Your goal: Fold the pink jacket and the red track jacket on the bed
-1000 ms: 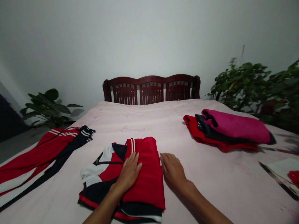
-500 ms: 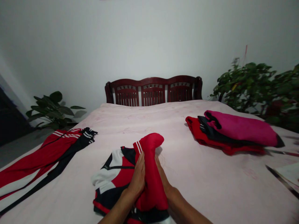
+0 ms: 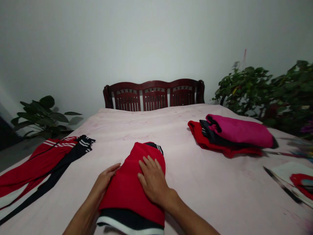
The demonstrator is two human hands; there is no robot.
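Your right hand (image 3: pixel 153 182) lies open, fingers spread, pressing on the folded red tracksuit top (image 3: pixel 128 182) near the foot edge of the bed (image 3: pixel 210 199); your left hand (image 3: pixel 104 182), also open, cups its left side, apparently keeping the folds squared; neither grips.

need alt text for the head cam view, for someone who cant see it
The right hand lies flat on a folded red garment with black and white trim, and the left hand rests against its side, on a pale pink bedspread. Folded red, black and magenta clothes lie to the right, red and black track trousers to the left, and a dark wooden headboard stands beyond.
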